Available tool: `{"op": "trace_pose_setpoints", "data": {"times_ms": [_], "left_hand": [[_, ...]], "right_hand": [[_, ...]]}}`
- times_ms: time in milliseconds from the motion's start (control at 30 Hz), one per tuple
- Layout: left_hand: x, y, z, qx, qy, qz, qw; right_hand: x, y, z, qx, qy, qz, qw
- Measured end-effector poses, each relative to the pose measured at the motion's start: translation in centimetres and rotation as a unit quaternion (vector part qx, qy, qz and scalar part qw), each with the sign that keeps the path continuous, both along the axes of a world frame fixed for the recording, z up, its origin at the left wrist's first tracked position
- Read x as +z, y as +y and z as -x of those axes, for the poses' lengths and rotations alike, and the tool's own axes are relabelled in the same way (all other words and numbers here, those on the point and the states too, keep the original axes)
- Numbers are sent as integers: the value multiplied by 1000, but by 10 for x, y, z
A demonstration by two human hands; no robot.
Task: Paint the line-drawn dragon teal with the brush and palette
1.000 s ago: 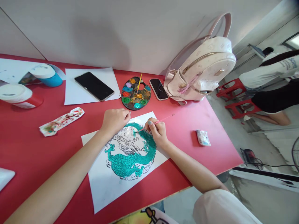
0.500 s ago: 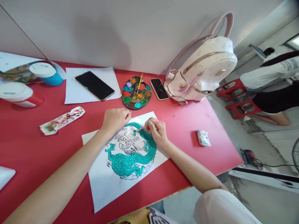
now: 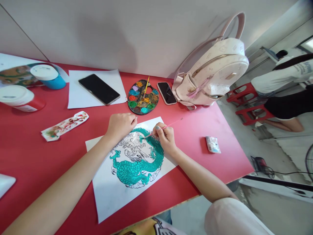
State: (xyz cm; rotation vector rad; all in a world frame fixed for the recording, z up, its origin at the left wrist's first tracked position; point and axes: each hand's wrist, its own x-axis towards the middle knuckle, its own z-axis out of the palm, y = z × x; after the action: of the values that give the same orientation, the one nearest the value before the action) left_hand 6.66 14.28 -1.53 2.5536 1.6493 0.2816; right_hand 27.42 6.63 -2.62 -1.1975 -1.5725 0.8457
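Note:
A thin pink paintbrush (image 3: pixel 172 123) is pinched in my right hand (image 3: pixel 166 138), its tip touching the dragon drawing near the upper end of the tail. The drawing (image 3: pixel 105 199) is a white sheet with a round dragon outline; much of the body is painted teal, while the head and middle stay white with black lines. My left hand (image 3: pixel 121 125) rests in a loose fist over the sheet's upper edge, its fingers curled and partly out of sight. Just beyond both hands lies a paint palette (image 3: pixel 143 97) with several colours and a yellow brush (image 3: pixel 146 86) lying across it.
A black phone (image 3: pixel 99 89) lies on white paper (image 3: pixel 73 94); a smaller phone (image 3: pixel 166 93) sits beside a pale backpack (image 3: pixel 215 75). Left are two paint jars (image 3: pixel 22 98) and a stained tissue (image 3: pixel 65 126). A small packet (image 3: pixel 213 144) lies right. People sit beyond the table's edge.
The brush has shifted very slightly in my right hand, with its tip still on the same part of the drawing. My left hand has stayed in place.

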Motion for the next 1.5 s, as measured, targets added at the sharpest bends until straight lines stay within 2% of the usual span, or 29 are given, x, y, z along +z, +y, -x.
{"op": "trace_pose_setpoints", "data": {"times_ms": [167, 533, 833, 1000, 1333, 1500], "left_hand": [[0, 0, 0, 5, -8, 10, 1000], [1, 0, -1, 7, -6, 12, 1000], [-2, 0, -1, 2, -13, 3, 1000], [1, 0, -1, 1, -15, 2, 1000], [3, -1, -2, 4, 6, 8, 1000], [3, -1, -2, 1, 12, 4, 1000]], "right_hand": [[2, 0, 1, -25, 7, -10, 1000], [1, 0, 1, -4, 8, -23, 1000], [-1, -1, 0, -18, 12, -48, 999], [-1, -1, -1, -17, -1, -33, 999], [-1, 0, -1, -26, -5, -49, 998], [0, 0, -1, -9, 1, -47, 999]]}}
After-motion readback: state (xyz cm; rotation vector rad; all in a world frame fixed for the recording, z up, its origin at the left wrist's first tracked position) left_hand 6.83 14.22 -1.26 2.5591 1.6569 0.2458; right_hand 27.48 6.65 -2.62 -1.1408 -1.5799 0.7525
